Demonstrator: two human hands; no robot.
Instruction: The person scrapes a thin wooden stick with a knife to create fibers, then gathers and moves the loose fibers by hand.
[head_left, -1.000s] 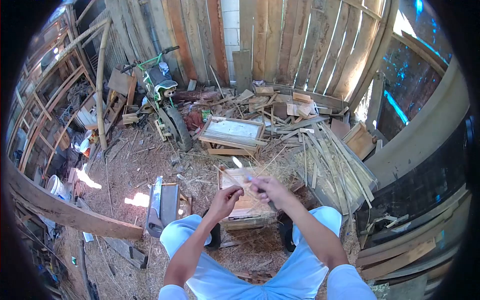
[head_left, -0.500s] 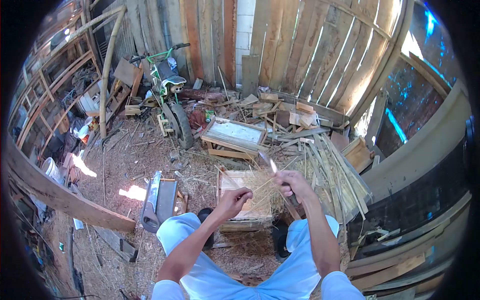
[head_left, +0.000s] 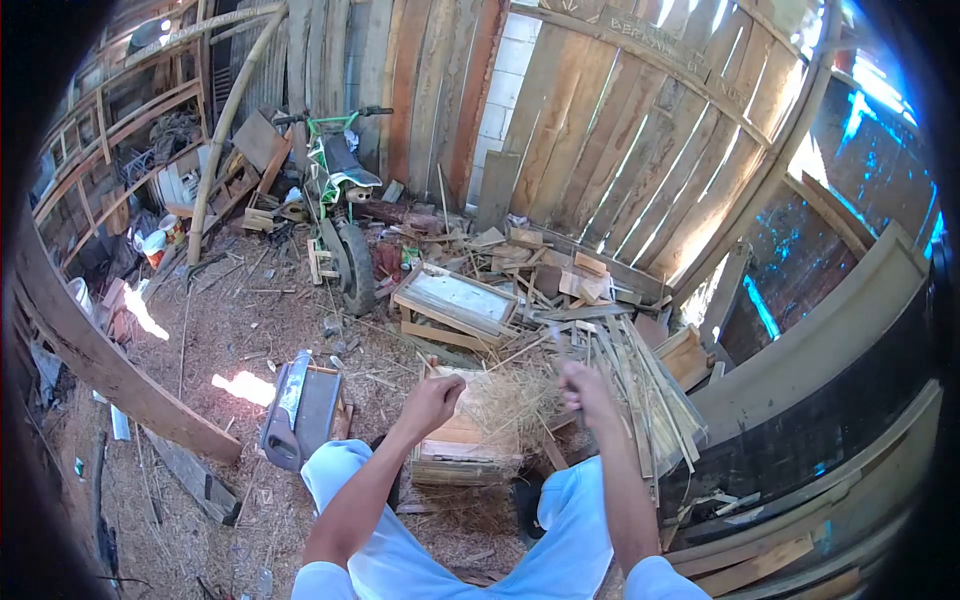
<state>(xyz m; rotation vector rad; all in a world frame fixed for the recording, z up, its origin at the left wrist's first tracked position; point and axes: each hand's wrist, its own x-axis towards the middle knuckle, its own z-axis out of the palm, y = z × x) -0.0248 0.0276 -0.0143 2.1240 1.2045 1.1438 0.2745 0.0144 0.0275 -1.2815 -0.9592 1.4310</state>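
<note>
Holding a knife (head_left: 558, 341) blade-outward in the right hand (head_left: 588, 393), likely for clearance from the closed left hand (head_left: 434, 400), with unclear contents.

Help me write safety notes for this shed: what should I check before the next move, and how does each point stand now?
1. Knife held in the right hand, blade pointing forward: ok, though blurred.
2. Left hand clear of the blade: ok, the hands are well apart.
3. Strip secure in the left hand: cannot tell; whether it holds one is unclear.
4. Handsaw put down: ok, it lies on the small bench at left.
5. Wooden box in front free of shavings: not ok, they cover its right part.
</note>
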